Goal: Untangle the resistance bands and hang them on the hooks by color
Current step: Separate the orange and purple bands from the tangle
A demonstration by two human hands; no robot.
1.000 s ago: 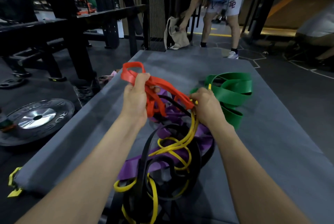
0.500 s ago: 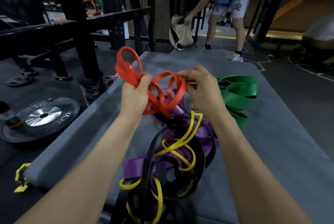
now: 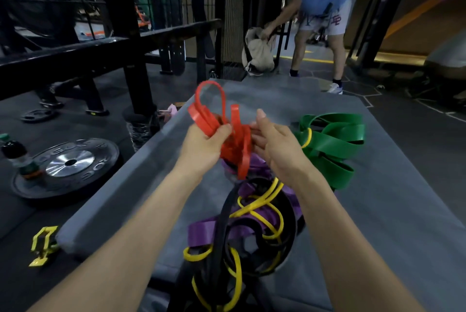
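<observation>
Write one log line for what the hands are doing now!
left hand: grips red band | right hand: touches it | hooks: unseen

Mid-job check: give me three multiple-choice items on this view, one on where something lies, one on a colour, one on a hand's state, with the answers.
1. Where does the green band lie?
A. on the grey mat, to the right of the hands
B. on the weight plate
C. hung on a hook

2. What colour is the band gripped by the left hand?
A. purple
B. red
C. black

3. How is the right hand?
A. resting flat on the mat
B. fingers on the red band
C. holding a bottle

Answers: 1 A, it lies bunched on the mat beside the right hand. 2 B, red loops stick up from the left fist. 3 B, its fingers reach into the red loops, though blur hides the exact grip.
</observation>
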